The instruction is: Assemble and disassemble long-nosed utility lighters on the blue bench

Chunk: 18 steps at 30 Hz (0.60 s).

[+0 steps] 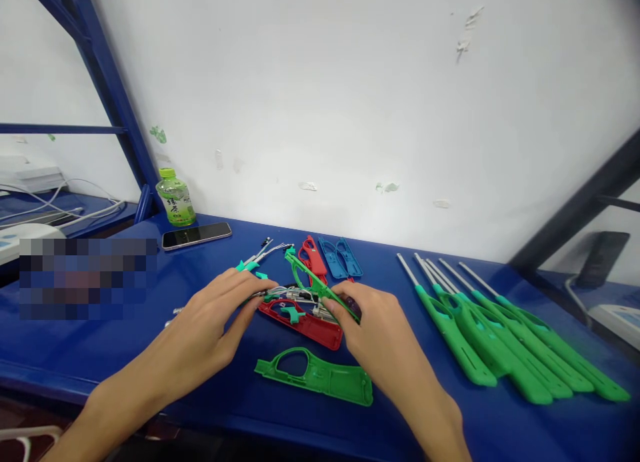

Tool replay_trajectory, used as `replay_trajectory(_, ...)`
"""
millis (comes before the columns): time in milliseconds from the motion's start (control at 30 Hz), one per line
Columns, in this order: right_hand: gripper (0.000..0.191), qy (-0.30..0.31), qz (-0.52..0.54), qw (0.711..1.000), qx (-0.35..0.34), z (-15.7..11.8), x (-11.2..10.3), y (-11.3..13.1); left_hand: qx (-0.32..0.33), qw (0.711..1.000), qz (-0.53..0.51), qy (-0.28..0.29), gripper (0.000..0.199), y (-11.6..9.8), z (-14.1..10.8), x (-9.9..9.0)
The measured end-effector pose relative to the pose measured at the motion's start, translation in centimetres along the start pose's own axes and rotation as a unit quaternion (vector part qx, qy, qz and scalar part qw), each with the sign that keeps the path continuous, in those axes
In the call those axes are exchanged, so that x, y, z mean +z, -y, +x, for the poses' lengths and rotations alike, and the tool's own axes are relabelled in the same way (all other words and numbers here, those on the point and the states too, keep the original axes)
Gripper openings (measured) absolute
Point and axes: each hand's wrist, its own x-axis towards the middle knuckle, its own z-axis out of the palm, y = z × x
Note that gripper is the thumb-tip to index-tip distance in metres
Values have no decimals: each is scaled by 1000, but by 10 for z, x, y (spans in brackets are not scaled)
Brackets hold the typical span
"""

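Note:
My left hand (pixel 215 315) pinches a small dark part with thin wires (pixel 280 291) running from it toward the right. The dark part is mostly covered by the fingers. My right hand (pixel 375 322) grips a green lighter shell half (pixel 301 273), held tilted above the table. Under both hands lies a red shell half (pixel 315 329), with a teal trigger (pixel 293 314) and small metal parts over it. Closer to me, another green shell half (pixel 335 382) rests with its hollow side up.
Several green long-neck lighters (pixel 470 342) lie side by side at right. Behind my hands are blue shell halves (pixel 334 262), another red shell piece (pixel 314 257) and metal tubes with teal parts (pixel 249 265). A phone (pixel 197 236) and a green bottle (pixel 176 199) stand back left.

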Motion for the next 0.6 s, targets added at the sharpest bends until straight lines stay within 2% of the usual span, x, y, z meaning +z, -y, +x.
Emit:
replay_trajectory(167, 13, 14, -2, 1000, -1, 0, 0, 2, 17, 1000, -9, -2, 29, 1, 1, -1)
replay_trajectory(333, 14, 13, 10, 1000, -10, -1, 1, 1, -16, 1000, -2, -18, 22, -1, 1, -1)
replay_trajectory(600, 20, -24, -40, 999, 10, -1, 1, -2, -27, 997, 25, -64, 17, -11, 4, -9)
